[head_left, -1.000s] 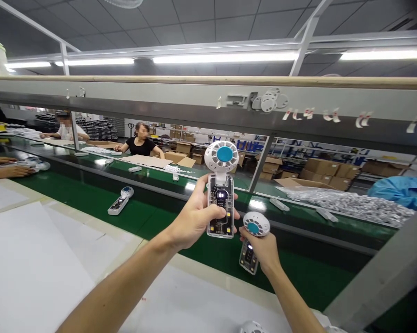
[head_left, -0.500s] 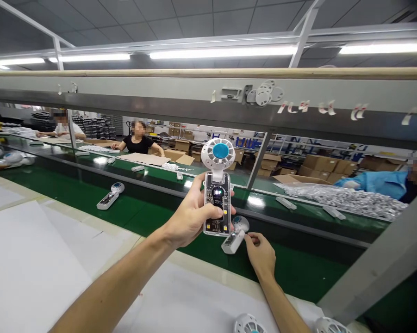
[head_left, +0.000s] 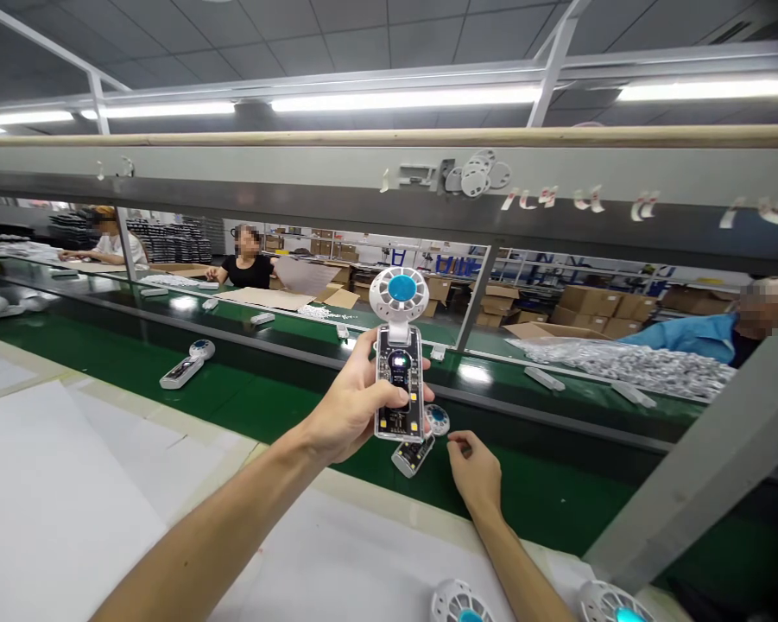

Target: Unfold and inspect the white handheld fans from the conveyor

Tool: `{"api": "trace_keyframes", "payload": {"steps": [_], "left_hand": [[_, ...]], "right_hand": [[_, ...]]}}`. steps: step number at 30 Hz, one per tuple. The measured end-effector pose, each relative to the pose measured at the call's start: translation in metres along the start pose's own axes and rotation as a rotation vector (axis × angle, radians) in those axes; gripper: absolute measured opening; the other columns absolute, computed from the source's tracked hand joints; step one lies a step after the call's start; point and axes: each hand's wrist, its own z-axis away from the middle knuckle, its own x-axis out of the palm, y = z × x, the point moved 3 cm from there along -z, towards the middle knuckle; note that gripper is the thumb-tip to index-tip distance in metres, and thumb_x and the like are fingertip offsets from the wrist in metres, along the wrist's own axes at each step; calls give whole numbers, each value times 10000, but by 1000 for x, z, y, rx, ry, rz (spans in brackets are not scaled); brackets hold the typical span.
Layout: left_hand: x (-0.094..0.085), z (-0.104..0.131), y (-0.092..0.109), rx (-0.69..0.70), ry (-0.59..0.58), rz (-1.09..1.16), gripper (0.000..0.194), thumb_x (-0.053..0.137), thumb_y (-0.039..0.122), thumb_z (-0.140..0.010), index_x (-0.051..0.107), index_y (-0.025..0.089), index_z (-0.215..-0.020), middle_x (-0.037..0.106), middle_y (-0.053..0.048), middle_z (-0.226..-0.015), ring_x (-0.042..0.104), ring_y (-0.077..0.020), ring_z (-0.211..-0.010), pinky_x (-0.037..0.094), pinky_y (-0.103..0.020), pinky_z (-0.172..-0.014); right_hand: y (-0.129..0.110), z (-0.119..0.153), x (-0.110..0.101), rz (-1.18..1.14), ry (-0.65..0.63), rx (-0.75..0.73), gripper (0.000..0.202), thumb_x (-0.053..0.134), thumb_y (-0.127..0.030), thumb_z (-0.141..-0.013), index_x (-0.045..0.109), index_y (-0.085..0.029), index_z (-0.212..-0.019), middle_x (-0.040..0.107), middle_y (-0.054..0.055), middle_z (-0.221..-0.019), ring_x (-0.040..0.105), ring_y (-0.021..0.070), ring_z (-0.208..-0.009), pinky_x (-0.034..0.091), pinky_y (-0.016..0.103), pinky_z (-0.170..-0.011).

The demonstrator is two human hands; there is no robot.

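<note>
My left hand [head_left: 353, 397] is wrapped round a handheld fan [head_left: 399, 345], held upright above the belt. The fan has a white round head with a blue centre and an uncovered black circuit board in a clear-edged handle; a small light glows on it. My thumb lies on the board. Behind it, a second fan [head_left: 413, 458] lies on the green belt, partly hidden. My right hand [head_left: 476, 471] is just right of that fan's head, its fingers curled in with nothing visible between them. Another fan [head_left: 186, 367] lies farther left on the belt.
Two fan heads [head_left: 461, 602] [head_left: 615, 602] show at the bottom edge. White sheets [head_left: 58, 484] cover the near bench. A metal post [head_left: 686, 484] slants at right, and a shelf beam [head_left: 265, 186] crosses above. Co-workers sit beyond the far belt, beside cartons and a pile of small parts [head_left: 628, 367].
The fan on the belt by my right hand has turned board side up and shifted left, now apart from my fingers. The farther fan has shifted left. My left hand keeps its hold.
</note>
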Motion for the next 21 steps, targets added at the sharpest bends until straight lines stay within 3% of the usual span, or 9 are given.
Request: {"api": "trace_keyframes", "payload": {"steps": [6,10,12,14,17,19,20,21], "left_hand": [[2,2,3,-8,28,-16,574,656,89,-718,378,236,-1198,620,-63,-1110,690,-185,-754,588,-349,-612],[0,3,0,6,60,-111,510,715,199,-755,401,236,-1156,638,-44,-1048,683,-175,-742,568,-334,-637],[-6,0,-4,91,162,-257,443,740,269,-771,458,218,-1110,654,-20,-924,662,-151,-700,542,-301,-656],[-14,-3,-5,209,337,-393,404,790,296,-725,536,194,-1022,647,0,-791,625,-133,-641,519,-275,-653],[-21,-5,0,166,481,-280,302,801,326,-662,578,173,-796,587,14,-649,566,-130,-560,524,-288,-615],[-21,1,11,116,506,-164,257,756,333,-673,549,181,-689,552,21,-603,555,-132,-538,540,-309,-612],[-20,8,21,144,535,-164,242,740,326,-681,541,188,-669,549,24,-598,561,-135,-540,550,-319,-626],[-19,18,33,274,597,-255,218,754,300,-680,562,196,-690,578,26,-627,598,-144,-595,560,-316,-675]], "right_hand": [[1,0,0,-14,-4,4,279,470,-405,-751,663,-224,-839,675,41,-745,602,239,-689,428,333,-663],[0,1,1,-22,-8,4,277,469,-396,-739,664,-224,-836,670,35,-721,603,234,-669,429,329,-657],[0,1,1,-25,-7,2,270,472,-392,-736,663,-224,-828,659,29,-691,600,232,-652,427,327,-648],[0,2,0,-31,-4,-5,264,472,-390,-737,659,-225,-821,647,22,-661,598,229,-639,425,322,-639],[-2,3,0,-46,10,-24,255,468,-383,-747,652,-220,-814,630,14,-627,591,220,-609,417,309,-611],[-3,3,1,-57,21,-31,243,468,-368,-752,649,-215,-807,623,9,-612,582,209,-587,409,299,-592],[-4,4,2,-62,26,-33,235,467,-357,-757,648,-215,-805,620,5,-606,578,203,-581,405,293,-586],[-4,4,2,-66,30,-32,226,468,-346,-763,647,-215,-803,615,0,-600,573,197,-577,401,287,-582]]}}
